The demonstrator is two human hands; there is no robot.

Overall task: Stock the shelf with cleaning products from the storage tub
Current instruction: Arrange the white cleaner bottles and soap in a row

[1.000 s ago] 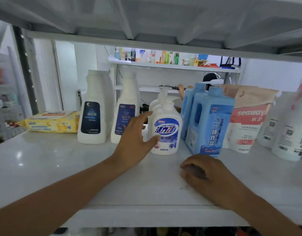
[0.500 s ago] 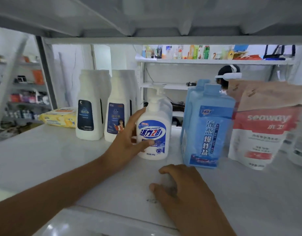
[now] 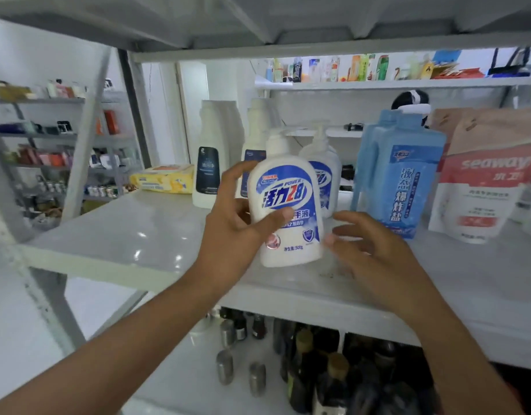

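My left hand [image 3: 237, 217] grips the soap bottle [image 3: 288, 211], thumb curled across the front label and fingers wrapped behind it. The bottle sits at 3 o'clock of that palm. Its long axis runs nearly upright, with the base at 6 and the pump head leaning a touch toward 11. It is over the front part of the shelf [image 3: 123, 235], and I cannot tell whether the base touches the board.

At 1 o'clock of it, further back, a second pump bottle [image 3: 324, 178] stands in the row. My right hand [image 3: 378, 259] is at 4 o'clock of the held bottle, fingers loosely spread and holding nothing, the tips just beside its lower side. A blue jug [image 3: 405, 181] stands behind that hand.

The left hand alone carries the load. I judge the next move is a short push toward 1 o'clock, keeping the bottle upright so it lands in front of its twin, with the right hand near enough to steady it.
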